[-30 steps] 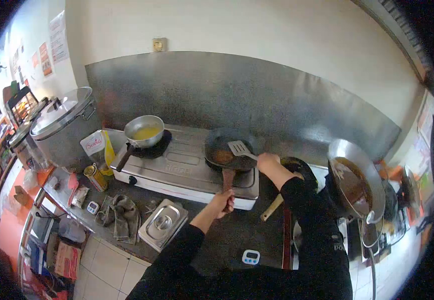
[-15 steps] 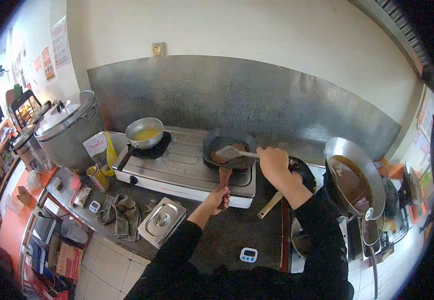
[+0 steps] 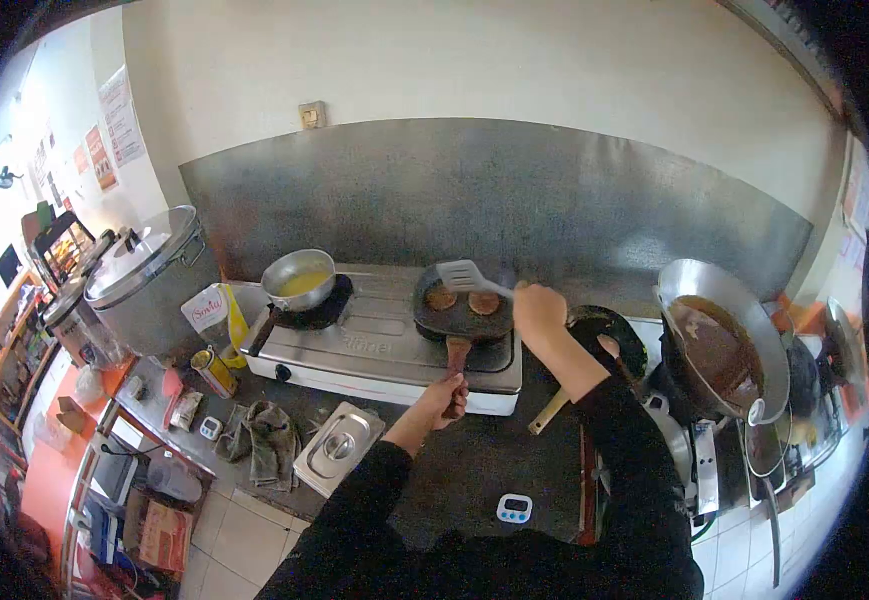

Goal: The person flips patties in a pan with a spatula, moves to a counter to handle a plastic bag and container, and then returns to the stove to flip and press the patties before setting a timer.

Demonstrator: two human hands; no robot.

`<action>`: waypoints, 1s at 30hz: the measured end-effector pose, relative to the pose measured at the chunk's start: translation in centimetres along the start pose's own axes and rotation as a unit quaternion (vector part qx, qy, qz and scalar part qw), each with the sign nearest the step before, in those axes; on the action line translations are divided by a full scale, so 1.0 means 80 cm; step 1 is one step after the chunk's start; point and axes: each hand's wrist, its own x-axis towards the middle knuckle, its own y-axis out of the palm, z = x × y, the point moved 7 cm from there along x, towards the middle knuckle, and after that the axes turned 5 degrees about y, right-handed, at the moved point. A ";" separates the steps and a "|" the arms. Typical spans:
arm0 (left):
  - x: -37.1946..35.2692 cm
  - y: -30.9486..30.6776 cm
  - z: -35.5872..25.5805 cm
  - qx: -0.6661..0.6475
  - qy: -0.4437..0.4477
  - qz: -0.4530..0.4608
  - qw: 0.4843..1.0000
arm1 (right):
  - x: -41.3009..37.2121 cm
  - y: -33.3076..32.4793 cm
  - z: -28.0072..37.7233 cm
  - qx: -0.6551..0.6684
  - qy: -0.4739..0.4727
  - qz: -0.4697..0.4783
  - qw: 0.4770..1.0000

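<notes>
My left hand (image 3: 442,400) is closed around the brown handle of a dark square frying pan (image 3: 454,322), which sits on the right burner of the gas stove (image 3: 384,345). Two browned round patties (image 3: 441,297) lie side by side in the pan. In my right hand (image 3: 542,318) is a grey slotted spatula (image 3: 464,274), its flat blade raised above the far part of the pan, just over the patties. A small metal pan (image 3: 300,281) with yellow liquid rests on the left burner.
Right of the stove stand another dark pan (image 3: 614,335) and a large wok (image 3: 679,290) of brown liquid. In front are a lidded steel container (image 3: 339,447), a crumpled cloth (image 3: 266,450) and a timer (image 3: 514,508). A tall pot (image 3: 159,295) stands at left.
The spatula has lifted from among the patties to above the pan, and both patties now show. My left hand keeps its hold on the pan handle. The view has shifted slightly.
</notes>
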 end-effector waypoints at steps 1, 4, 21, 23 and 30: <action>-0.001 0.002 -0.001 0.004 0.005 0.003 1.000 | 0.001 0.008 0.005 0.006 -0.003 0.040 0.999; -0.006 0.010 -0.007 0.020 0.023 0.009 0.999 | 0.009 0.018 0.021 0.053 0.029 0.092 0.994; -0.017 0.016 -0.004 0.010 0.016 -0.041 0.999 | 0.048 0.092 0.073 -0.090 -0.002 0.277 0.957; -0.008 0.009 -0.002 0.017 0.031 -0.031 0.999 | 0.025 0.055 0.068 -0.081 -0.038 0.269 0.959; -0.013 0.020 -0.005 0.012 0.032 -0.013 0.999 | 0.025 0.058 0.034 0.006 0.030 0.252 0.967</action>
